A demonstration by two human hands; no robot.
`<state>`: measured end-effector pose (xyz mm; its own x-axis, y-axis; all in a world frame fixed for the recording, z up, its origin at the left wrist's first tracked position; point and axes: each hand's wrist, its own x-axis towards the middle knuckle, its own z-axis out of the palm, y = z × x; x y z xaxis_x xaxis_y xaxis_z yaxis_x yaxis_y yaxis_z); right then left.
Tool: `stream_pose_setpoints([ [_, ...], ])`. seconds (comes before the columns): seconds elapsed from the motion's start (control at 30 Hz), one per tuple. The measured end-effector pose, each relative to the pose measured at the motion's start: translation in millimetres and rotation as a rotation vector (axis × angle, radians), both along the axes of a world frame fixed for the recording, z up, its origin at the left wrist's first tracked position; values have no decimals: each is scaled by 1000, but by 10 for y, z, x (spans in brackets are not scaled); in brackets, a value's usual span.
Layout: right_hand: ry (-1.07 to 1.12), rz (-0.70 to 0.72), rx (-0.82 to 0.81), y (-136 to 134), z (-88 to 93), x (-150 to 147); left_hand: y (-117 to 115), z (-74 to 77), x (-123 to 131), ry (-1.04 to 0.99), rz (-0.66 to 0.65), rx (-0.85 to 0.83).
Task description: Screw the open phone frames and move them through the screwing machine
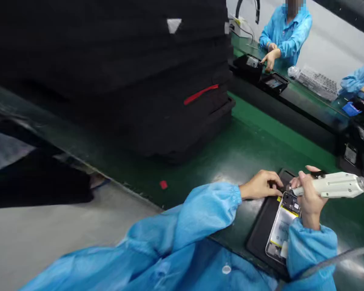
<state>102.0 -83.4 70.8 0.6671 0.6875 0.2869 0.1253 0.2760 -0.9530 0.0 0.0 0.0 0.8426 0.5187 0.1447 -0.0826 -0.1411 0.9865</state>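
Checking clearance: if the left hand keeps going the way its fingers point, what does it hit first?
The left hand would likely meet the white screwdriver first, near its tip over the phone, with the right hand gripping it just behind. Depth is unclear.

Ahead of you: black tray stack [124,81] on green tabletop [248,141]; right of stack, second bench [306,101] with two blue-coated co-workers [286,32].
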Motion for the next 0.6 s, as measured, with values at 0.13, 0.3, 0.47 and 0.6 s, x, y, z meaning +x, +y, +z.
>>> stream_pose_setpoints([
  [0.13,-82,-60,-85,-80,-4,126,73,-50,19,23,134,-27],
  [0.3,-115,-72,-117,-43,-88,150,79,-100,32,41,195,-50],
  [0.47,-135,-71,-115,-28,-112,151,71,-102,25,42,194,-54],
  [0.6,-128,-57,-120,-26,-123,151,75,-98,29,44,201,-56],
])
